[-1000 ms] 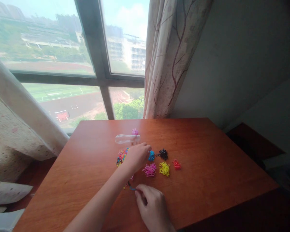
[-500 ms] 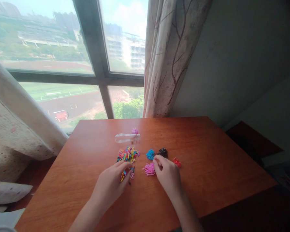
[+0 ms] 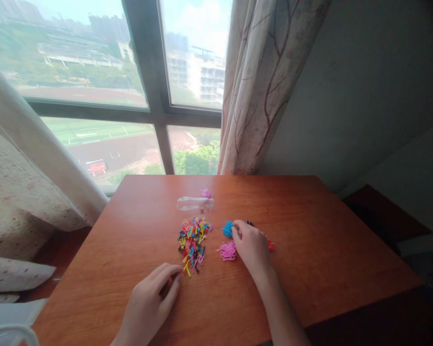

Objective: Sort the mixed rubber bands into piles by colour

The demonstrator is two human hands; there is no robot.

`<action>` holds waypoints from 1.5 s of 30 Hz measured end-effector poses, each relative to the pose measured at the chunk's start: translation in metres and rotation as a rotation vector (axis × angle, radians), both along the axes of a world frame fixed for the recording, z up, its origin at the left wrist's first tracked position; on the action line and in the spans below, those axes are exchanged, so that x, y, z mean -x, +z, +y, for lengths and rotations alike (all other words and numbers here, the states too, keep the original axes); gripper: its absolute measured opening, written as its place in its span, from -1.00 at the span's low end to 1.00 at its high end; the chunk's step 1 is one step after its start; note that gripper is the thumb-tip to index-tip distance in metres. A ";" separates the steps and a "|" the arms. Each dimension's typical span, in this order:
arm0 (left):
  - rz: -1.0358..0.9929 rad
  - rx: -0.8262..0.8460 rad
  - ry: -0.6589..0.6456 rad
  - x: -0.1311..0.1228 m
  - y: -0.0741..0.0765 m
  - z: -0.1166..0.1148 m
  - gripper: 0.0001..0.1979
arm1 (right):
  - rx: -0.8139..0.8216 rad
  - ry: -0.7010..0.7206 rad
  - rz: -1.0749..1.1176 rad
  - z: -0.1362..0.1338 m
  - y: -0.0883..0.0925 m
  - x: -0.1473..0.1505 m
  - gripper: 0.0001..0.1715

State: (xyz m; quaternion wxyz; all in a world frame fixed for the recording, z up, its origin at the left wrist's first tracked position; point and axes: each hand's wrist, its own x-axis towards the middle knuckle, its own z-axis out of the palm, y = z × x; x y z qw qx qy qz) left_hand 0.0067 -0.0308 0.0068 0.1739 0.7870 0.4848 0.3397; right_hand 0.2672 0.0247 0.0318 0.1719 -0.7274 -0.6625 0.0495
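A mixed pile of small colourful rubber bands (image 3: 193, 235) lies on the wooden table. At its near left edge, my left hand (image 3: 147, 300) has thumb and forefinger drawn together beside a yellow band; what they pinch, if anything, is too small to make out. My right hand (image 3: 253, 244) is closed in a pinch at the right edge of a blue band pile (image 3: 227, 228), its fingertips too blurred to show what is in them. Just below sits a pink band pile (image 3: 227, 251). Black bands (image 3: 250, 223) and red bands (image 3: 271, 244) are partly hidden behind the right hand.
A clear plastic bottle-shaped container (image 3: 195, 203) lies on its side towards the back of the table (image 3: 328, 250), with a small purple item (image 3: 206, 193) behind it. Beyond stand a window and curtains (image 3: 245, 120). A white object (image 3: 10, 322) shows at lower left.
My left hand has drawn back towards me and left, uncovering the near part of the mixed pile. My right hand has shifted slightly up to the blue pile, covering most black bands.
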 end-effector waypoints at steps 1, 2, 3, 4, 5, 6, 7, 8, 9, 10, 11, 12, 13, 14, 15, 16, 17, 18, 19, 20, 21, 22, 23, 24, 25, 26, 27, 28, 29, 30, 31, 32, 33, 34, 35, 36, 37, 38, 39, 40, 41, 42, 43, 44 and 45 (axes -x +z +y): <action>-0.005 0.001 0.001 0.000 0.000 0.001 -0.87 | -0.002 0.003 0.002 -0.001 0.000 0.001 -0.87; -0.010 0.004 0.004 -0.001 0.001 0.001 -0.87 | -0.006 0.006 0.007 -0.003 0.000 0.002 -0.87; -0.015 0.007 0.008 -0.001 0.001 0.002 -0.87 | -0.012 0.011 0.015 -0.005 0.000 0.003 -0.86; -0.019 0.008 0.011 -0.001 0.001 0.002 -0.87 | -0.018 0.017 0.024 -0.007 0.000 0.004 -0.85; -0.023 0.008 0.015 -0.001 0.001 0.003 -0.87 | -0.023 0.025 0.033 -0.010 0.000 0.006 -0.85; -0.026 0.008 0.018 -0.001 0.001 0.003 -0.86 | -0.025 0.037 0.041 -0.013 0.000 0.009 -0.86; -0.028 0.008 0.021 -0.001 0.002 0.003 -0.86 | -0.023 0.055 0.048 -0.016 0.000 0.013 -0.86; -0.029 0.009 0.025 -0.001 0.002 0.003 -0.85 | -0.018 0.078 0.054 -0.020 0.000 0.017 -0.86; -0.029 0.012 0.029 -0.001 0.003 0.003 -0.84 | -0.011 0.107 0.060 -0.023 0.000 0.022 -0.86; -0.028 0.020 0.034 -0.001 0.003 0.003 -0.84 | -0.002 0.139 0.066 -0.025 0.000 0.027 -0.86; -0.027 0.029 0.037 0.000 0.003 0.003 -0.83 | 0.007 0.175 0.071 -0.027 0.001 0.033 -0.86; -0.027 0.038 0.038 0.000 0.004 0.003 -0.83 | 0.018 0.212 0.075 -0.029 0.001 0.040 -0.85; -0.029 0.046 0.039 0.000 0.004 0.003 -0.83 | 0.029 0.248 0.076 -0.030 0.002 0.046 -0.85; -0.032 0.051 0.039 0.000 0.003 0.003 -0.83 | 0.041 0.279 0.074 -0.030 0.002 0.052 -0.86; -0.037 0.053 0.038 0.000 0.003 0.003 -0.84 | 0.053 0.305 0.070 -0.030 0.003 0.057 -0.87; -0.042 0.052 0.037 0.000 0.003 0.003 -0.84 | 0.066 0.324 0.062 -0.029 0.003 0.062 -0.87; -0.044 0.053 0.035 0.000 0.002 0.004 -0.84 | 0.080 0.338 0.051 -0.028 0.004 0.066 -0.86; -0.046 0.054 0.033 0.000 0.002 0.004 -0.84 | 0.093 0.345 0.037 -0.027 0.004 0.070 -0.86; -0.046 0.059 0.030 0.000 0.002 0.004 -0.84 | 0.106 0.350 0.022 -0.025 0.004 0.072 -0.87; -0.045 0.064 0.027 0.001 0.002 0.004 -0.84 | 0.114 0.354 0.010 -0.024 0.004 0.074 -0.87; -0.045 0.070 0.024 0.001 0.002 0.004 -0.84 | 0.120 0.359 0.001 -0.023 0.003 0.075 -0.88; -0.045 0.075 0.022 0.001 0.002 0.004 -0.84 | 0.121 0.360 -0.004 -0.023 0.002 0.076 -0.87; -0.045 0.078 0.021 0.001 0.002 0.004 -0.84 | 0.120 0.360 -0.004 -0.022 0.001 0.076 -0.87; -0.044 0.082 0.020 0.000 0.002 0.004 -0.84 | 0.116 0.357 0.002 -0.022 0.000 0.076 -0.86; -0.042 0.085 0.019 0.000 0.002 0.004 -0.84 | 0.111 0.356 0.013 -0.022 -0.001 0.076 -0.86; -0.039 0.088 0.019 0.000 0.002 0.004 -0.84 | 0.104 0.354 0.028 -0.023 -0.002 0.075 -0.86; -0.037 0.091 0.019 0.000 0.002 0.004 -0.84 | 0.096 0.352 0.046 -0.023 -0.002 0.074 -0.86; -0.036 0.094 0.018 0.000 0.002 0.004 -0.84 | 0.087 0.350 0.065 -0.024 -0.002 0.073 -0.87; -0.037 0.096 0.018 0.000 0.002 0.003 -0.84 | 0.079 0.346 0.084 -0.025 -0.002 0.071 -0.87; -0.039 0.097 0.018 0.000 0.002 0.003 -0.84 | 0.071 0.339 0.103 -0.026 -0.002 0.070 -0.87; -0.041 0.099 0.017 0.001 0.002 0.003 -0.84 | 0.064 0.330 0.122 -0.026 -0.002 0.068 -0.87; -0.043 0.099 0.017 0.000 0.002 0.003 -0.84 | 0.056 0.319 0.143 -0.027 -0.001 0.067 -0.87; -0.044 0.100 0.019 0.000 0.002 0.003 -0.84 | 0.047 0.309 0.168 -0.028 -0.001 0.066 -0.88; -0.045 0.101 0.020 0.000 0.002 0.003 -0.84 | 0.037 0.300 0.199 -0.029 -0.001 0.065 -0.88; -0.046 0.102 0.022 0.000 0.002 0.003 -0.84 | 0.023 0.291 0.235 -0.030 -0.001 0.064 -0.88; -0.049 0.100 0.027 0.000 0.002 0.003 -0.84 | 0.009 0.284 0.275 -0.031 -0.001 0.063 -0.88; -0.053 0.095 0.033 -0.001 0.002 0.003 -0.85 | -0.003 0.279 0.316 -0.032 -0.002 0.063 -0.87; -0.056 0.090 0.040 -0.002 0.002 0.003 -0.85 | -0.012 0.280 0.357 -0.033 -0.003 0.063 -0.87; -0.056 0.085 0.047 -0.003 0.002 0.002 -0.84 | -0.017 0.282 0.395 -0.034 -0.004 0.063 -0.87; -0.056 0.078 0.053 -0.004 0.002 0.002 -0.83 | -0.021 0.285 0.428 -0.036 -0.005 0.064 -0.86; -0.054 0.071 0.054 -0.006 0.003 0.002 -0.81 | -0.024 0.288 0.456 -0.038 -0.006 0.064 -0.86; -0.050 0.066 0.052 -0.009 0.003 0.003 -0.79 | -0.027 0.291 0.482 -0.040 -0.006 0.065 -0.86; -0.044 0.060 0.051 -0.011 0.004 0.003 -0.77 | -0.030 0.293 0.505 -0.042 -0.006 0.065 -0.86; -0.037 0.055 0.047 -0.014 0.005 0.004 -0.76 | -0.032 0.294 0.526 -0.044 -0.006 0.065 -0.86; -0.031 0.049 0.040 -0.017 0.006 0.005 -0.76 | -0.032 0.298 0.544 -0.046 -0.006 0.065 -0.86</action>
